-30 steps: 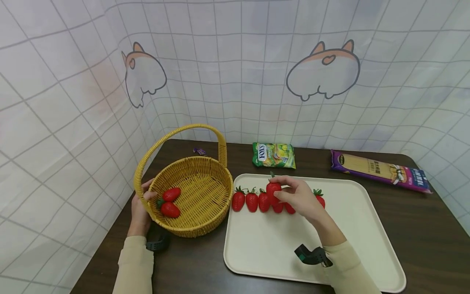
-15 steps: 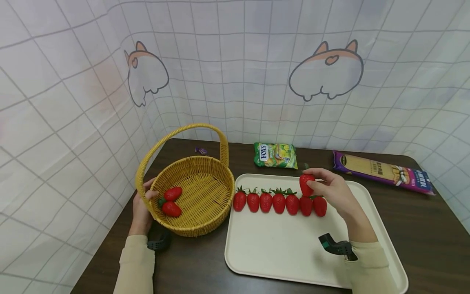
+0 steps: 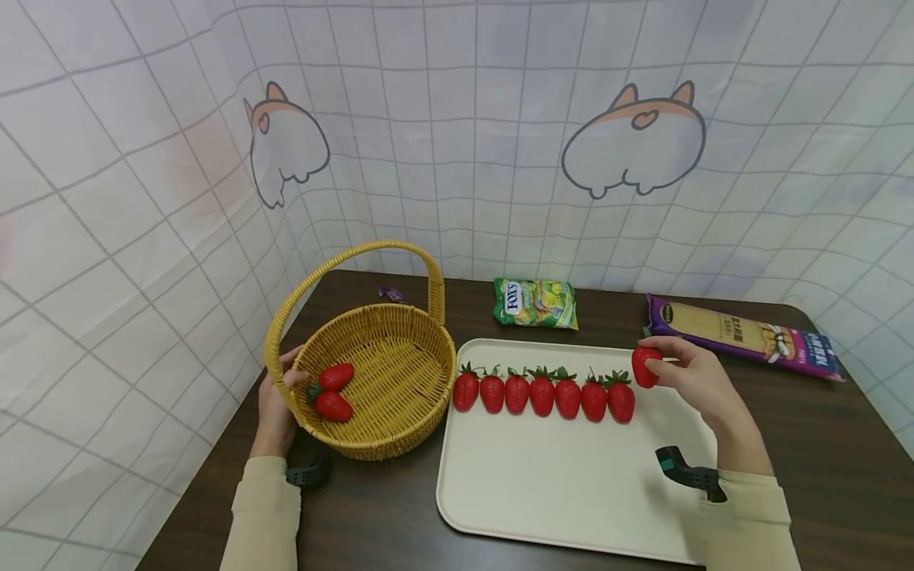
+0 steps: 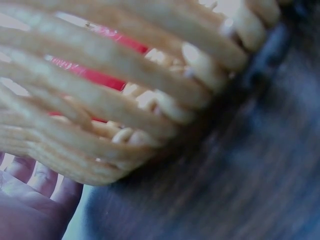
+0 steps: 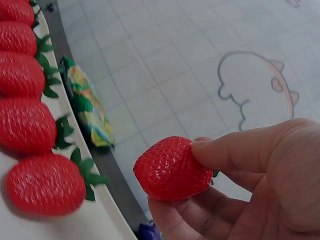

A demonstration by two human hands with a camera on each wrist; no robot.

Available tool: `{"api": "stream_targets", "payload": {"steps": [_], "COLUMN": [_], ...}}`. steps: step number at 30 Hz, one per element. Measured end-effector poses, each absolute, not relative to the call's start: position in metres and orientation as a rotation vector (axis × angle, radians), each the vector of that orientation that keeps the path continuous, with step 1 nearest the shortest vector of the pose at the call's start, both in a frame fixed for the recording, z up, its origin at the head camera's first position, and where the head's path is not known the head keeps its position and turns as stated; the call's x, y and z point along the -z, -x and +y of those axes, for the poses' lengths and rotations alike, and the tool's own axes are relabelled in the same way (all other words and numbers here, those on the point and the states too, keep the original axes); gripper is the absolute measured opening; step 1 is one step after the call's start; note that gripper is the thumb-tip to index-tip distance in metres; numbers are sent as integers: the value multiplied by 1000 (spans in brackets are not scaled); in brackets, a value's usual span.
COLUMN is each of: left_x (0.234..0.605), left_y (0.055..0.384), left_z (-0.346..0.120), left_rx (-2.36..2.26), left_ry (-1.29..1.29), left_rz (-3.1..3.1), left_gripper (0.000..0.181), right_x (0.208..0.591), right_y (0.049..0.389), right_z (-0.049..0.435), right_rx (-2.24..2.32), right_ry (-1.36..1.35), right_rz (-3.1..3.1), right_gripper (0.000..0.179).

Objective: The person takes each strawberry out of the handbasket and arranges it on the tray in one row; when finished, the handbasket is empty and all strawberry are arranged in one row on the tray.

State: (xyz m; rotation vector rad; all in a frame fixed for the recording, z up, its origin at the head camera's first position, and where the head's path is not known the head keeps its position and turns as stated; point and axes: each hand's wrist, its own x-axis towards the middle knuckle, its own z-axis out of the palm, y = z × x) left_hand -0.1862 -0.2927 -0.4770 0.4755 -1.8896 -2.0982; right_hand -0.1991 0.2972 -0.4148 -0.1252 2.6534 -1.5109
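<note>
My right hand (image 3: 700,381) pinches a red strawberry (image 5: 172,170) between thumb and fingers, above the back right part of the cream tray (image 3: 543,492). Left of it, a row of several strawberries (image 3: 542,395) lies on the tray, green leaves pointing to the back. A yellow wicker basket (image 3: 407,432) with a tall handle stands left of the tray. Two strawberries (image 3: 334,406) lie inside it, at its left side. My left hand (image 3: 274,408) grips the basket's left rim by the handle's foot; in the left wrist view its fingers (image 4: 45,180) show beside the woven wall, partly hidden.
Behind the tray lies a green candy bag (image 3: 535,303). A long purple pasta pack (image 3: 743,335) lies at the back right, close to the right hand. A small purple wrapper (image 3: 392,294) is behind the basket. A grid-patterned curtain (image 3: 500,159) closes off the back.
My right hand has carried the strawberry rightward, from above the middle of the row to beyond its right end. The left hand and the basket have stayed in place.
</note>
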Motion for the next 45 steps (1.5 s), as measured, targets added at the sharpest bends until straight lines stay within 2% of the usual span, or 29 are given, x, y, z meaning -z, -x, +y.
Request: {"api": "stream_targets", "payload": {"steps": [14,29,45], "left_x": [479,479,477], "left_y": [187,187,186], "left_z": [-293,-294,-293], "left_rx": [2091,2111,2114], "left_ry": [-468,-449,-457], "left_rz": [-1904,-1895,-1900], "left_gripper": [44,44,46], "right_x": [447,464,459], "right_y": [206,209,207], "right_z": [340,340,334], "right_rx": [1644,1464,1349], "right_ry": [45,-47,99], "right_rz": [2464,2480,2486], "right_gripper": [55,52,48]}}
